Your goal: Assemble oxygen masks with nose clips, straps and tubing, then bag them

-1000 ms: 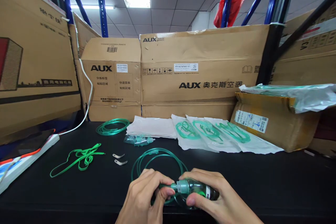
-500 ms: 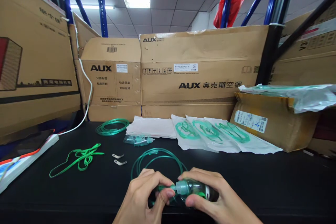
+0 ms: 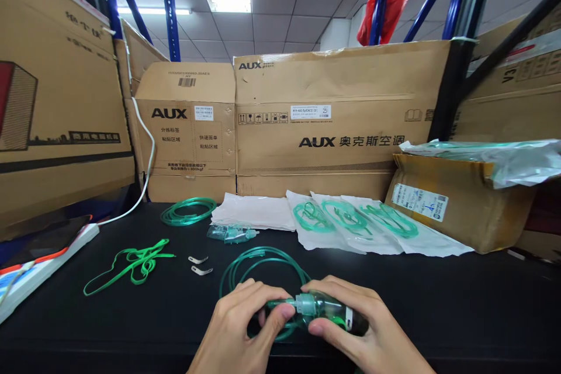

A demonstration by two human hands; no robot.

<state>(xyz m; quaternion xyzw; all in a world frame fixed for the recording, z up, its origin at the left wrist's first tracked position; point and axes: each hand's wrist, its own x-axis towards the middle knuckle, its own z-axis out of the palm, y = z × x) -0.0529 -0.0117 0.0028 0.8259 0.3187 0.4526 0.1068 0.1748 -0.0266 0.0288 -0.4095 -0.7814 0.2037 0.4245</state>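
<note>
At the near edge of the black table, my left hand (image 3: 249, 321) pinches the end of a green tube between thumb and fingers. My right hand (image 3: 357, 318) is wrapped round a clear green mask (image 3: 328, 307), with a white clip and a bit of green strap showing on it. A pale green connector (image 3: 305, 304) joins tube and mask between the two hands. Loops of the green tubing (image 3: 267, 254) lie on the table behind my hands and under them. My palms hide part of the mask and tube.
Green straps (image 3: 142, 263) and two metal strips (image 3: 200, 270) lie left. Behind are coiled tubing (image 3: 187, 211), clear green parts (image 3: 231, 234), white sheets (image 3: 254, 212) and packed tubing sets (image 3: 350, 219). A power strip (image 3: 52, 272) is far left; a carton (image 3: 456, 204) stands right.
The connector and mask have shifted very slightly, and my left thumb has moved a little up and right. Both hands keep their hold.
</note>
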